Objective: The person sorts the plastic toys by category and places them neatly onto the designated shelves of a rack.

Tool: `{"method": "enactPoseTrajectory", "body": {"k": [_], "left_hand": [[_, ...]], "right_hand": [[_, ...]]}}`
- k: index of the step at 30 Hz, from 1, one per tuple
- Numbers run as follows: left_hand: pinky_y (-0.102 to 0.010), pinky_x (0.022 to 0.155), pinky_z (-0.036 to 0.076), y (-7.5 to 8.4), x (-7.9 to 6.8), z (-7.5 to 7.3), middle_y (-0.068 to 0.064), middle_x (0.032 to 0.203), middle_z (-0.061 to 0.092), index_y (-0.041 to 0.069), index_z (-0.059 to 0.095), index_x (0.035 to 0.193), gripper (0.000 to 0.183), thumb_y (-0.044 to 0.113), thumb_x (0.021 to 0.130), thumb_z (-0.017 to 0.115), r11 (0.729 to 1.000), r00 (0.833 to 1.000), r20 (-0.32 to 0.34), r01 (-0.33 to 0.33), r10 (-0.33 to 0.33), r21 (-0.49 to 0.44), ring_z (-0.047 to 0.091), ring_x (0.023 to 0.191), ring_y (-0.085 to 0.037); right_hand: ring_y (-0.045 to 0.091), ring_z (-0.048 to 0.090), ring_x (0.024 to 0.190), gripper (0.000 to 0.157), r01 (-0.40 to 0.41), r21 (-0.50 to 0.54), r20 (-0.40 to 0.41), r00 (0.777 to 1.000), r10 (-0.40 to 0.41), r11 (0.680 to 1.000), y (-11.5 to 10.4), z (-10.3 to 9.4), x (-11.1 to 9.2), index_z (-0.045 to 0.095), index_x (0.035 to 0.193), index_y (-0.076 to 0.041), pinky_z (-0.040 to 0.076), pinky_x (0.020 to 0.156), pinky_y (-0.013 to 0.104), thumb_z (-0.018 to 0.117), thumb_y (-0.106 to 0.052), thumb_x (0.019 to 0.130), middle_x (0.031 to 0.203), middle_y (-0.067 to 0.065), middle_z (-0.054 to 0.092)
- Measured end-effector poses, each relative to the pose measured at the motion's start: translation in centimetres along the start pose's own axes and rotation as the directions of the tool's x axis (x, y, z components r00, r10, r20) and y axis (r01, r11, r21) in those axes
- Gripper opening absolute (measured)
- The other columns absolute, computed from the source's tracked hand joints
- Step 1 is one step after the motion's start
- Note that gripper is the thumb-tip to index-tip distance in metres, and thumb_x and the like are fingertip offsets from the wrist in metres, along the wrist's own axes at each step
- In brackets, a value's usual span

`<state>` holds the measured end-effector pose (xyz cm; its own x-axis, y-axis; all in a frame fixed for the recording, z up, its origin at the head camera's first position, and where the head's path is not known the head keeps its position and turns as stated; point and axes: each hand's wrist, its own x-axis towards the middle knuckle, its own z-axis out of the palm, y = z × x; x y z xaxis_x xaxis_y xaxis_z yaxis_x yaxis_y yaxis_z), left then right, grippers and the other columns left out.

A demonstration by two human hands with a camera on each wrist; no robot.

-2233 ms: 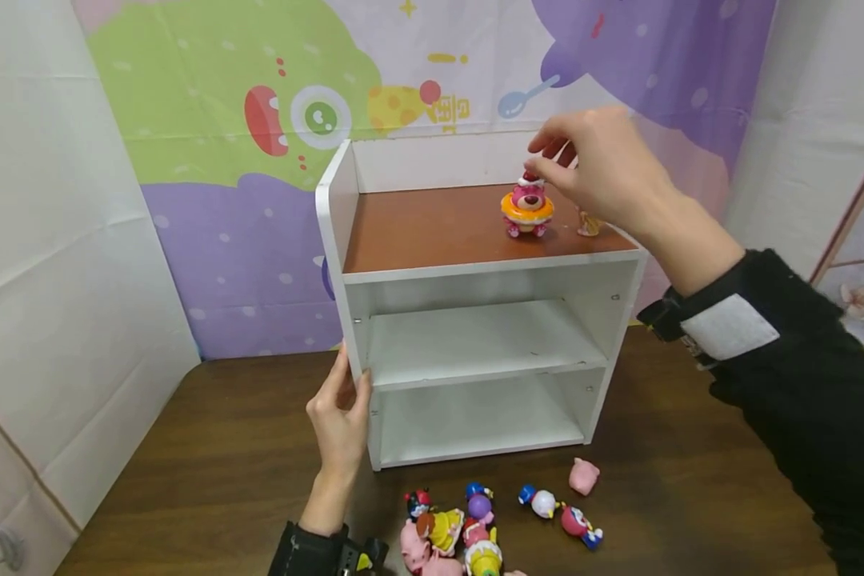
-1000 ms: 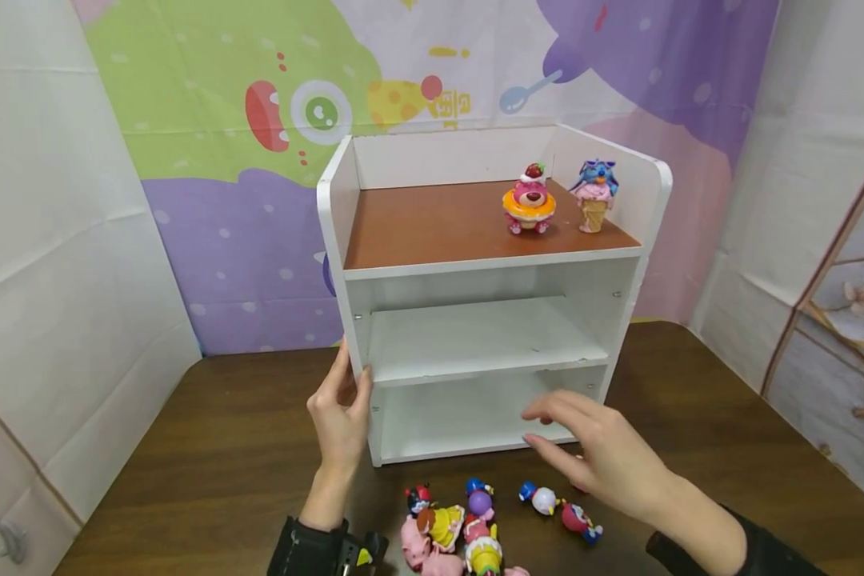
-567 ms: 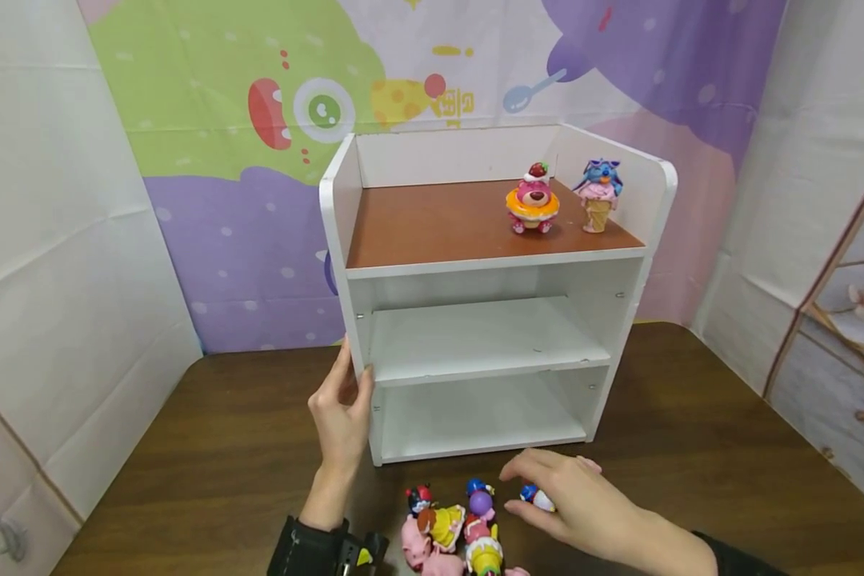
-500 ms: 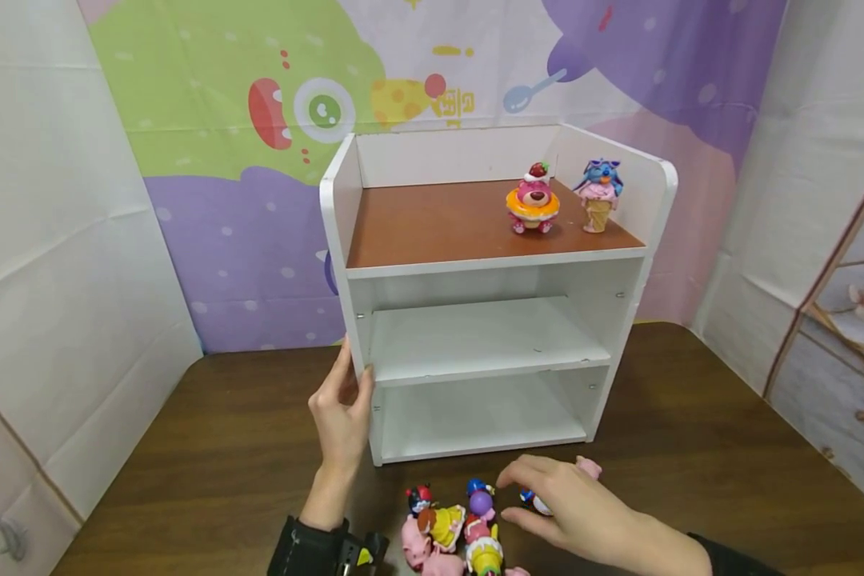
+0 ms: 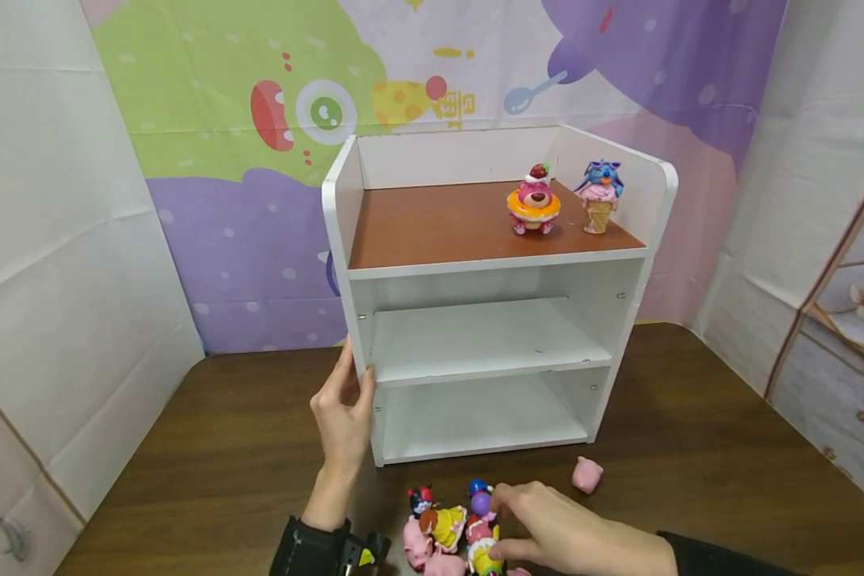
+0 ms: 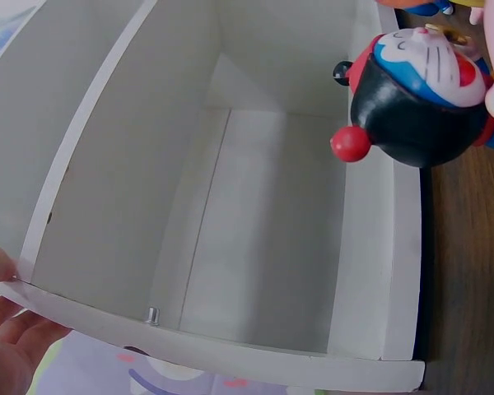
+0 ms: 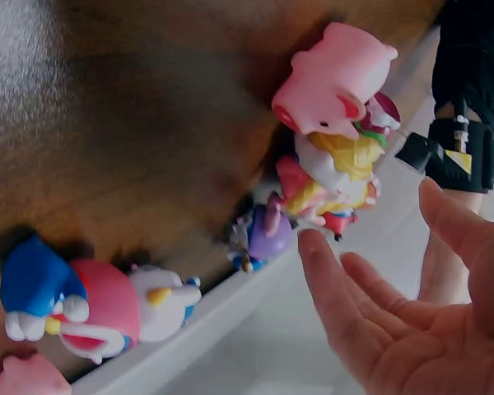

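Observation:
My left hand (image 5: 342,420) grips the left side panel of a small white shelf (image 5: 490,340), thumb on its front edge. My right hand (image 5: 558,524) hovers over the right side of a pile of toy figures, thumb and fingers spread. In the right wrist view its fingers look apart from the toys. Nearest it are a blue-and-purple figure (image 5: 480,501) and a yellow-and-white one (image 5: 482,558). The pile also has a black-and-red hooded figure (image 5: 421,499), a yellow-dressed doll (image 5: 448,528) and pink pigs (image 7: 337,74).
On the brown shelf top stand a pink bear with an orange ring (image 5: 534,206) and a blue figure on an ice-cream cone (image 5: 599,198). A pink pig (image 5: 587,474) lies alone right of the pile. Blue-hatted figures (image 7: 41,284) lie between, hidden from the head view by my right hand.
My right hand has left the bear on the shelf top, come down to the table and moved left to the pile. My left hand has stayed at the side panel.

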<state>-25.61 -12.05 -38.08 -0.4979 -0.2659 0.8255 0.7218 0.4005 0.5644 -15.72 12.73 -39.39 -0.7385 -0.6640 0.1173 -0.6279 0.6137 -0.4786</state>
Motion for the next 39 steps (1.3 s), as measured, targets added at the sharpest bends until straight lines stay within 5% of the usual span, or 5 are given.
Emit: {"method": "enactPoseTrajectory", "body": {"k": [4,11,18,39], "left_hand": [[-0.008,0.065,0.048,0.0,0.0,0.0,-0.02,0.114,0.059,0.007,0.049,0.126,0.052,-0.006,0.077,0.06,1.0,1.0,-0.002,-0.005,0.005,0.0,0.06,0.087,-0.022],[-0.035,0.058,0.056,0.1,0.1,0.0,-0.021,0.112,0.06,0.004,0.05,0.125,0.049,-0.005,0.077,0.06,0.999,0.999,-0.012,-0.033,0.033,-0.008,0.06,0.085,-0.02],[-0.035,0.059,0.056,0.0,0.1,0.0,-0.021,0.113,0.059,0.003,0.05,0.125,0.05,-0.006,0.077,0.06,1.0,1.0,-0.011,-0.029,0.029,-0.005,0.06,0.086,-0.022],[-0.04,0.058,0.055,0.2,0.0,0.1,-0.022,0.111,0.06,0.002,0.05,0.124,0.049,-0.006,0.077,0.06,0.999,0.999,-0.016,-0.041,0.041,-0.007,0.06,0.086,-0.021]], "right_hand": [[0.002,0.048,0.059,0.042,-0.101,0.053,0.041,0.994,0.099,0.993,0.1,0.4,0.4,0.056,0.096,-0.007,0.046,0.051,0.023,0.068,-0.041,0.074,0.076,0.003,0.062],[0.002,0.044,0.052,0.052,-0.178,0.1,0.014,0.984,0.178,0.979,0.2,1.3,1.1,0.049,0.099,-0.002,0.045,0.046,0.023,0.071,-0.039,0.071,0.063,-0.003,0.057],[0.006,0.048,0.039,0.051,-0.271,0.271,0.081,0.963,0.258,0.924,0.5,1.8,2.0,0.046,0.098,0.007,0.045,0.042,0.021,0.071,-0.029,0.071,0.058,-0.001,0.056],[0.007,0.047,0.049,0.057,-0.274,0.328,0.06,0.961,0.27,0.904,0.8,2.7,2.4,0.041,0.101,0.005,0.043,0.045,0.021,0.077,-0.019,0.064,0.06,-0.001,0.054]]}}
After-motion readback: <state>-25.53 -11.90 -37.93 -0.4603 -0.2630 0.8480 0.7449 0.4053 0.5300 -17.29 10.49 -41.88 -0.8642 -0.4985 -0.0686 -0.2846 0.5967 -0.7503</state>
